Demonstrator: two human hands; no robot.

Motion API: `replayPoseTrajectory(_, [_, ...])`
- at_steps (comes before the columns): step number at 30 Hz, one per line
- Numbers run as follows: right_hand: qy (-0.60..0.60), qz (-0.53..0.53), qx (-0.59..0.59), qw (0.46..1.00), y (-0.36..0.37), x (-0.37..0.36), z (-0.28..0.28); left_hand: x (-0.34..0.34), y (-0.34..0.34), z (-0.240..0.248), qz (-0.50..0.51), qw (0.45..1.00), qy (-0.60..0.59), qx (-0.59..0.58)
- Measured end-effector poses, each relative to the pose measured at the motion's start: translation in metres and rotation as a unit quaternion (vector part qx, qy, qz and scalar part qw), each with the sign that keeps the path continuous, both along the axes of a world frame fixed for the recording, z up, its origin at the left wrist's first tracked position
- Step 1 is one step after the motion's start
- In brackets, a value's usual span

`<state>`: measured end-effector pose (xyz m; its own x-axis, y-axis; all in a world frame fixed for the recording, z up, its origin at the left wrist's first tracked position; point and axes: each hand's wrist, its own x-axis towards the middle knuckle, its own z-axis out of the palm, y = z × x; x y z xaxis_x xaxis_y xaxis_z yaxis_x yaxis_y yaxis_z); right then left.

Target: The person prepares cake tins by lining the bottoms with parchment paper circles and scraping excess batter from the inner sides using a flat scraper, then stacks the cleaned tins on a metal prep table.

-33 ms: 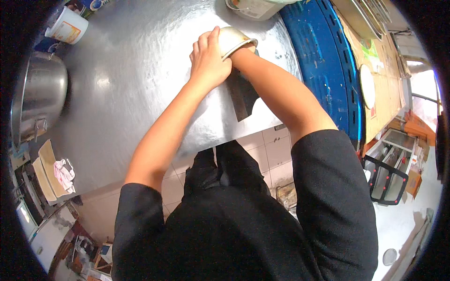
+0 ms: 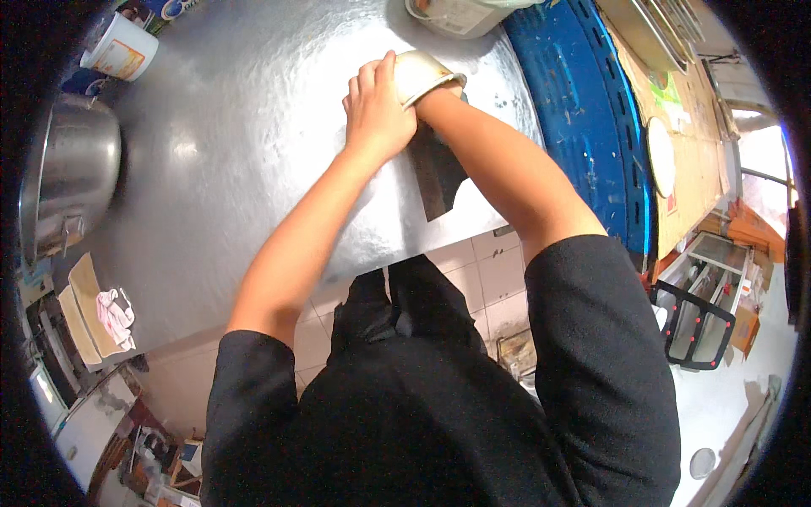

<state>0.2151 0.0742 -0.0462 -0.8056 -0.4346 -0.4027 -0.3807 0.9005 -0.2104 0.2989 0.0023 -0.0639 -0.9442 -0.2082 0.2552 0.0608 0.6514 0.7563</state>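
Observation:
A pale metal bowl (image 2: 417,74) is held tilted over the steel table (image 2: 228,186), its rim turned toward my right forearm. My left hand (image 2: 373,103) wraps around the bowl's outer side, fingers spread over the metal. My right hand (image 2: 442,95) reaches past the rim into the bowl. Its fingers are hidden inside, so whether they hold anything does not show. Below the bowl a dark patch, a shadow or reflection, lies on the tabletop between my forearms.
A white bucket (image 2: 460,19) stands at the far edge. To the left are a white tub (image 2: 125,49), a large steel pot (image 2: 84,156) and an open cardboard piece (image 2: 84,308) with a pink cloth (image 2: 115,318). A blue metal panel (image 2: 583,127) borders the table's right side.

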Motion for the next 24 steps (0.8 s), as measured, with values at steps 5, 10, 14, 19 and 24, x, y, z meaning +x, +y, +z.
replayPoseTrajectory(5, [-0.051,0.11,0.129,0.984,-0.013,0.009,0.008,0.013,-0.014,-0.032,-0.016,0.988,0.154,0.012])
replayPoseTrajectory(10, [0.096,0.183,0.075,0.976,-0.012,0.013,-0.042,0.046,-0.016,-0.072,0.026,0.967,0.24,0.075])
replayPoseTrajectory(14, [0.089,0.141,0.099,0.981,-0.008,0.015,-0.015,0.03,-0.024,-0.075,0.005,0.977,0.2,0.07])
replayPoseTrajectory(19, [0.046,0.135,0.099,0.985,-0.005,0.009,-0.002,0.028,-0.027,-0.063,-0.003,0.99,0.143,0.016])
replayPoseTrajectory(24, [0.039,0.225,0.141,0.963,-0.012,0.015,0.026,0.026,-0.025,-0.052,0.018,0.994,0.095,-0.054])
